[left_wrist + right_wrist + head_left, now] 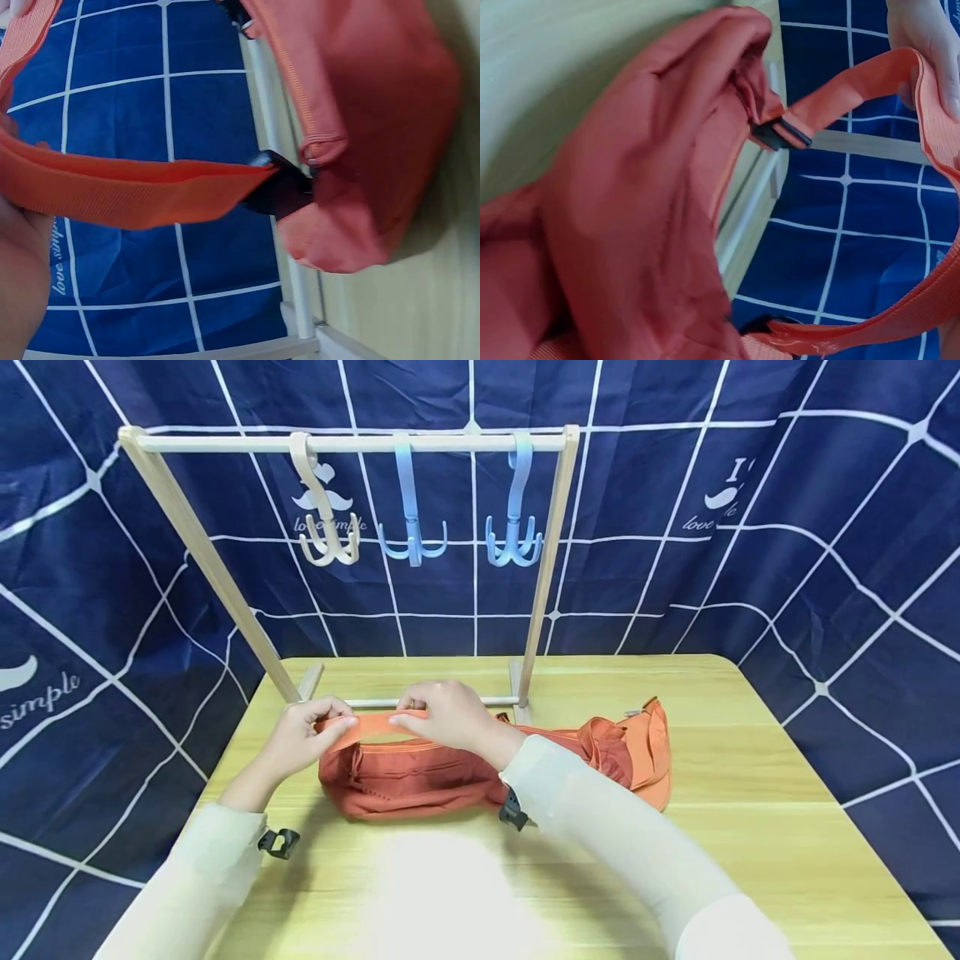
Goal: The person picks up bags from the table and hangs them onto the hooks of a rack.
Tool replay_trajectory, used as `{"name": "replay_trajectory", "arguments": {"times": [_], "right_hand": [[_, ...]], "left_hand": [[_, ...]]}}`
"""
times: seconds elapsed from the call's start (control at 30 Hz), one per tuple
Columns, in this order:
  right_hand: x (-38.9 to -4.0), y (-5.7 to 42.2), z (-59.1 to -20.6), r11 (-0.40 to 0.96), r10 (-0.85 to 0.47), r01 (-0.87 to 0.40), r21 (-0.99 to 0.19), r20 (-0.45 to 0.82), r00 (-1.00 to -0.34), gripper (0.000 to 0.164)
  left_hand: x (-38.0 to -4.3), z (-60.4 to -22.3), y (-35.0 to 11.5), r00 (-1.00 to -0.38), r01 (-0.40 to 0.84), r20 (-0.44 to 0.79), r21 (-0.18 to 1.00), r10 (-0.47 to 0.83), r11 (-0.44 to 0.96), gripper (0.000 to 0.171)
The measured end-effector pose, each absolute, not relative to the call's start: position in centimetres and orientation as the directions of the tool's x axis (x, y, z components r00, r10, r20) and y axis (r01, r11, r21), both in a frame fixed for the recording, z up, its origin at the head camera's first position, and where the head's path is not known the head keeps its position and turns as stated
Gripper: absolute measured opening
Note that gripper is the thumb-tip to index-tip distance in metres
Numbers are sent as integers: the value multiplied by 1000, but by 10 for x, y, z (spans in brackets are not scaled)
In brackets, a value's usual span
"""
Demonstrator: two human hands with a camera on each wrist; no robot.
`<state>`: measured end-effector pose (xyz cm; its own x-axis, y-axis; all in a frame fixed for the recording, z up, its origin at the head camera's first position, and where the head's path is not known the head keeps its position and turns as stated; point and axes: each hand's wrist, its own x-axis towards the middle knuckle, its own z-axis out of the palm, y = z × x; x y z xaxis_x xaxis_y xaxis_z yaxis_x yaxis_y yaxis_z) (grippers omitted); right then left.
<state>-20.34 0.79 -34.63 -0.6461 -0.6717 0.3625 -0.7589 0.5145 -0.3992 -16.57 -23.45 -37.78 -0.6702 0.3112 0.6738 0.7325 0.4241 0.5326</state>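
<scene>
A rust-red fabric bag (420,781) with an orange zip lies lengthwise on the table. Its orange webbing strap (372,725) is raised above the bag's far side, stretched between both hands. My left hand (306,737) pinches the strap near the bag's left end, thumb on the near face. Farther right, my right hand (452,717) also pinches it between thumb and fingers. In the left wrist view the doubled strap runs into a black buckle (279,186) at the bag's corner. Another black buckle (780,133) joins strap and bag in the right wrist view.
Behind the bag stands a wooden rack (210,560). A cream hook (324,518) and two blue hooks (412,514) hang from its top bar. Orange, cap-like fabric (651,756) lies at the bag's right end on the wooden table (750,852). Blue gridded cloth (675,485) surrounds it.
</scene>
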Motion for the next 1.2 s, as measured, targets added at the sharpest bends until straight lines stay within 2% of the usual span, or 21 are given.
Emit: {"name": "replay_trajectory", "arguments": {"times": [0.4, 0.73, 1.2], "right_hand": [[-203, 2, -318, 522, -642, -741, -422, 379, -667, 18], [-203, -7, -295, 509, -610, -741, -439, 424, -670, 16], [-205, -20, -270, 515, -535, -663, -543, 401, -744, 18]], "left_hand": [[-147, -314, -222, -685, 713, 663, 525, 303, 464, 18], [-171, -316, -245, -680, 678, 689, 458, 252, 576, 22], [-175, -280, -247, -728, 610, 659, 500, 187, 614, 10]]}}
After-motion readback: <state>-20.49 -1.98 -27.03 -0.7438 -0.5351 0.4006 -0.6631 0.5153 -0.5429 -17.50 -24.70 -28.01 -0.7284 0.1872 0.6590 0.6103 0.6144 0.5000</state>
